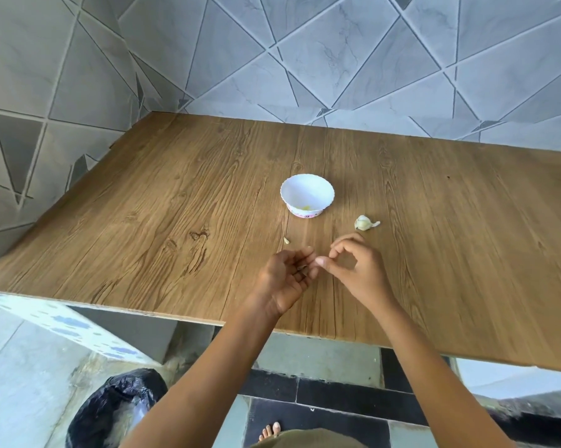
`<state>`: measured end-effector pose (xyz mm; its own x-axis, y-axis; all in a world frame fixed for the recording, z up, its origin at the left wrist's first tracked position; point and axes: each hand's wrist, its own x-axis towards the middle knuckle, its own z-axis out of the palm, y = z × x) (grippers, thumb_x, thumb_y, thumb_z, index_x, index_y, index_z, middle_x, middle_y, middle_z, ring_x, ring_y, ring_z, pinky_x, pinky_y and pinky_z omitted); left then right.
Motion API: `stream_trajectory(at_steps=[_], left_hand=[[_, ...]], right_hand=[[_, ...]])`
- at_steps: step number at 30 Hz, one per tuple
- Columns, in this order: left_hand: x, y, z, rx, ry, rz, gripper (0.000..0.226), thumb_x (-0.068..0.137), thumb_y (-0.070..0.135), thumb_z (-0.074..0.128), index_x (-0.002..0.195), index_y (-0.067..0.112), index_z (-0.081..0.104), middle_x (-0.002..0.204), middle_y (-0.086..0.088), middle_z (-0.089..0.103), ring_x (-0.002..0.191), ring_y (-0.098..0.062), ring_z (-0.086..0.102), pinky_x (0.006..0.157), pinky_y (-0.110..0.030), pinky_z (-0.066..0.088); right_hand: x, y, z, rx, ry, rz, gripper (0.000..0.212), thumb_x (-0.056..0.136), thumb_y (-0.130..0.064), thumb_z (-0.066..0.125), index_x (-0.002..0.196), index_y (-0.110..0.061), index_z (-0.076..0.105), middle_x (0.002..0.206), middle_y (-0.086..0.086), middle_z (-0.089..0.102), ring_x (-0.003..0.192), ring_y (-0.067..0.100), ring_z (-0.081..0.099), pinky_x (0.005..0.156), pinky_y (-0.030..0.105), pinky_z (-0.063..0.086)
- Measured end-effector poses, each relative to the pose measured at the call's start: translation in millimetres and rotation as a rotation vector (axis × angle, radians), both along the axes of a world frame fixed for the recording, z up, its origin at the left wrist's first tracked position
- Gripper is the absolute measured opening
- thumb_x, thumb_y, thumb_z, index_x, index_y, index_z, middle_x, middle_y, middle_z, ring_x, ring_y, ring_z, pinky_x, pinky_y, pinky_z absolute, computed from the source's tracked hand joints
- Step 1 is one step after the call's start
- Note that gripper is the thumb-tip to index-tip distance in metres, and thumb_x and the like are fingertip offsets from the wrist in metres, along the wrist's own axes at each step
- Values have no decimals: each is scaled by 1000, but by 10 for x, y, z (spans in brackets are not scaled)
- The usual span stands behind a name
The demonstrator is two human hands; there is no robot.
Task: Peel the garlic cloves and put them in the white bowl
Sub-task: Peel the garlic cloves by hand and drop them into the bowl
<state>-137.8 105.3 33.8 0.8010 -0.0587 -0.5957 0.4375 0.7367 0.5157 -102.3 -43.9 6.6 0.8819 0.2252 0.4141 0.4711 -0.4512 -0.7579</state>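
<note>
One white bowl [308,189]; perhaps two cloves [365,223]

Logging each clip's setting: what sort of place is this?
Probably a home kitchen corner: a wood-grain counter against grey tiled walls, a white bowl and garlic on it, and a black-bagged bin on the tiled floor.

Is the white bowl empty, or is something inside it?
Not empty. The white bowl stands upright on the table, and a small pale yellow bit lies at its bottom. Too small to name.
</note>
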Motion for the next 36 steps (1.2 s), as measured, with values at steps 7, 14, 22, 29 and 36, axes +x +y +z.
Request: stream_trajectory(at_steps=[7,14,22,29,36], left_hand=[[-59,-160,-63,-34,35,19,35,99,12,31,91,-3,62,84,-15,62,80,-22,59,76,-29,49],[-126,-213,-111,-26,40,43,33,98,12,33,93,-3,62,85,-14,63,80,-22,59,76,-28,49],[-166,-220,-100,5,23,69,32,97,11,34,94,-3,62,85,-13,63,78,-21,59,74,-27,50],[-112,-333,-90,44,29,77,33,98,12,33,91,-2,62,83,-14,63,78,-22,60,74,-28,50],[2,-564,-38,22,38,49,30,98,11,35,87,-1,59,76,-13,61,73,-22,57,70,-30,50]], right_hand=[[-232,-574,-248,-176,167,12,8,84,-17,69,91,-19,70,87,-14,59,79,6,58,71,26,50],[-228,-512,-293,-335,82,-48,10,82,-23,71,90,-17,70,89,-8,62,73,5,53,60,27,50],[-121,-372,-241,-704,-55,25,6,81,-11,67,83,-15,63,89,-4,58,63,16,58,47,26,38],[78,-461,-72,-404,249,166,14,93,-2,45,84,-12,46,82,-8,48,68,5,46,65,28,38],[54,-413,-39,-372,-96,202,8,88,-5,59,88,-11,64,93,-3,51,81,12,51,54,27,41]])
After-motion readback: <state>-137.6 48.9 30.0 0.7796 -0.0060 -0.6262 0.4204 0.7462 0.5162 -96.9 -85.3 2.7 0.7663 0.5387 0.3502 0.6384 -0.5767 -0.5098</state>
